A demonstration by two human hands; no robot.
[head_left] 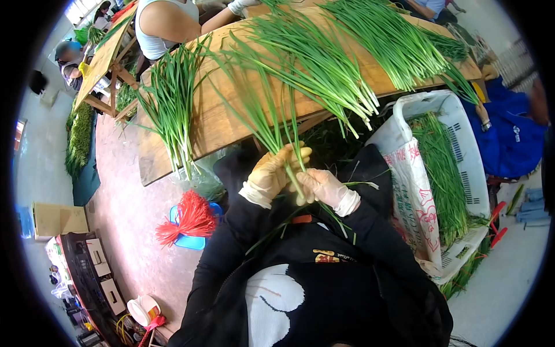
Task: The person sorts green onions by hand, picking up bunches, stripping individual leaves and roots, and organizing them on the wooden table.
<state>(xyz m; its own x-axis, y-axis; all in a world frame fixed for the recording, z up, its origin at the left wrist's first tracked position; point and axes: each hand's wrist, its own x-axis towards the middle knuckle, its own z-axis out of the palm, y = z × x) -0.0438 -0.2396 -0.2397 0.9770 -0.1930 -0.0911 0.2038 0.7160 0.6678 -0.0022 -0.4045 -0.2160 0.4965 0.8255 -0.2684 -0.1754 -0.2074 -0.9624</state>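
Over my lap, my left hand (272,173), in a pale yellowish glove, is closed around a small bunch of garlic chives (263,130). Their green leaves fan up over the table edge and the pale stem ends point down. My right hand (325,188), in a thin whitish glove, pinches a stalk beside the stem ends, close to the left fingers. Loose leaf scraps lie on my dark clothes under both hands. Ahead on the wooden table (225,107) are a chive bundle on the left (176,110) and larger piles in the middle (312,63) and right (393,46).
A white plastic crate (477,168) full of chives, with a printed sack (413,202) along its side, stands at my right. Red ties (191,220) lie on a blue stool (189,240) at left. Co-workers sit across the table and at right, one in a blue jacket (509,133).
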